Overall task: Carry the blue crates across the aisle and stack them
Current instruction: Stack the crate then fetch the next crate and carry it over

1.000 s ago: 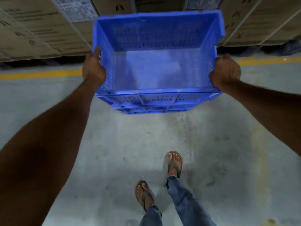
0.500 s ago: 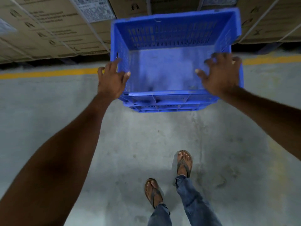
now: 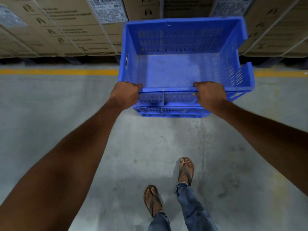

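Note:
An empty blue crate (image 3: 175,70) with slotted walls sits on top of another blue crate (image 3: 170,112), of which only the near wall shows below it. The stack stands on the concrete floor by the yellow line. My left hand (image 3: 125,94) grips the near rim of the top crate at its left end. My right hand (image 3: 210,95) grips the same rim toward the right. Both arms are stretched forward.
Strapped cardboard boxes (image 3: 66,27) on pallets form a wall right behind the crates. A yellow floor line (image 3: 58,72) runs left to right under the stack. My sandalled feet (image 3: 185,170) stand on the grey concrete floor (image 3: 50,114) behind the crates.
My hands let go of the crate's side walls, hovered with fingers spread, then closed on its near rim. The crate has gone from carried to resting on the lower crate.

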Motion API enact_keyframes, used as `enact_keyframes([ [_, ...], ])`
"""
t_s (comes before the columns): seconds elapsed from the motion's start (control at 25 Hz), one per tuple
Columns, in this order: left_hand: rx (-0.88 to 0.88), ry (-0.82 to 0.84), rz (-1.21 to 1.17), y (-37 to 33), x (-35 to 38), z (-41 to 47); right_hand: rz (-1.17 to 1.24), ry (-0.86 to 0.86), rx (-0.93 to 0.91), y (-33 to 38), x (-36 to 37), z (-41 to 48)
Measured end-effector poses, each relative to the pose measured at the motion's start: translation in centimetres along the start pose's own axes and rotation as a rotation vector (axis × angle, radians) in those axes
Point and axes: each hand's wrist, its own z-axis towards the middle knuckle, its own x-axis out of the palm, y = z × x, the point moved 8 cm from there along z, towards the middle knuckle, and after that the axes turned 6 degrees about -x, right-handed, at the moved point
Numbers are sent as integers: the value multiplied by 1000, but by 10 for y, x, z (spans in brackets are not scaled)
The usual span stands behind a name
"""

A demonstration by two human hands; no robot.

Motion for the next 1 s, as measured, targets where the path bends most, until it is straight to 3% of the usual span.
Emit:
enact_keyframes([
  [0.12, 24, 55, 8, -7, 19, -16, -55, 78, -33, 7, 15, -6],
  [0.68, -26, 105, -88, 6, 36, 4, -1, 122, 45, 3, 33, -2],
  [1.0, -112, 153, -129, 5, 36, 5, 132, 275, -77, -4, 44, 10],
])
